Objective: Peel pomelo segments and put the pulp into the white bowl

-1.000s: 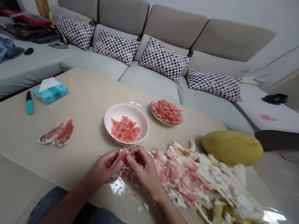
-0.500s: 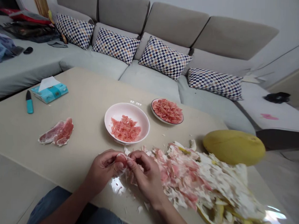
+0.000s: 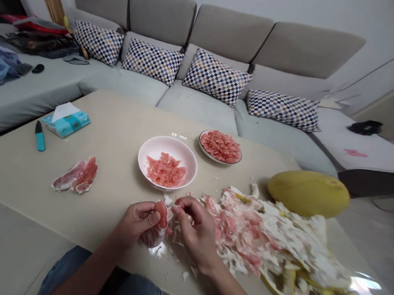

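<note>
Above the near table edge, my left hand (image 3: 136, 225) is closed on a pomelo segment (image 3: 161, 213), whose red flesh shows at the top while pale membrane covers its lower part. Just to the right, my right hand (image 3: 196, 228) pinches a whitish bit of membrane at the segment's side. Beyond my hands stands a pink-white bowl (image 3: 191, 164) with pieces of red pomelo flesh (image 3: 166, 170) in it. Further back, a dark-rimmed plate (image 3: 207, 153) is heaped with more flesh. Two joined pomelo segments (image 3: 78, 175) lie on the table at the left.
A large pile of peel and membrane (image 3: 261, 233) spreads over the table's right side, beside a whole yellow pomelo (image 3: 307, 193). At the far left lie a teal-handled knife (image 3: 40, 138) and a tissue pack (image 3: 67, 120). A grey sofa (image 3: 198, 108) with checked cushions stands behind.
The left hand has turned the segment, so more of its flesh and its membrane-covered lower part show. My right hand has pulled slightly away to the right.
</note>
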Tool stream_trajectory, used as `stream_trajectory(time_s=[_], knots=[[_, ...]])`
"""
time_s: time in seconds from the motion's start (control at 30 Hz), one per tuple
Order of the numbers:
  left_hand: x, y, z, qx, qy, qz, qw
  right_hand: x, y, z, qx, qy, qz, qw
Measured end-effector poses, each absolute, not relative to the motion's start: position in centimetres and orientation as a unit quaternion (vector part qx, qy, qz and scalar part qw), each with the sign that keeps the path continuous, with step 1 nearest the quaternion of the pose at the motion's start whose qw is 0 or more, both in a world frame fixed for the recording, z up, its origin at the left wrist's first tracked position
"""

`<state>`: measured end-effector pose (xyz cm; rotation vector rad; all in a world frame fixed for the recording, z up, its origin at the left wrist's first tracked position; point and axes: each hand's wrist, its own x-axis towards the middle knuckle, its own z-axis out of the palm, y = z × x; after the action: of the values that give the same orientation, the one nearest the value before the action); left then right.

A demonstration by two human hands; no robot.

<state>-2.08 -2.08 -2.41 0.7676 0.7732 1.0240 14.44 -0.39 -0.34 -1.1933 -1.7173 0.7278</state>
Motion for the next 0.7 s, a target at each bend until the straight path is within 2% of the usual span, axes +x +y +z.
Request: stream_trajectory(time_s=[0.17,0.43,0.7], knots=[[-2.1,-2.1,-2.2,0.355,0.350,0.465,0.731,14.7,-0.4,0.1,-0.478,-0.693,0.297,0.451],[-2.2,-2.3,-2.4,0.369,0.389,0.484,0.691,14.8,0.0,0.7,-0.440,-0.608,0.537,0.384],[-1.9,-2.4,-2.9,0.371,0.365,0.470,0.713,14.5,-0.3,0.4,-0.480,-0.644,0.467,0.369]])
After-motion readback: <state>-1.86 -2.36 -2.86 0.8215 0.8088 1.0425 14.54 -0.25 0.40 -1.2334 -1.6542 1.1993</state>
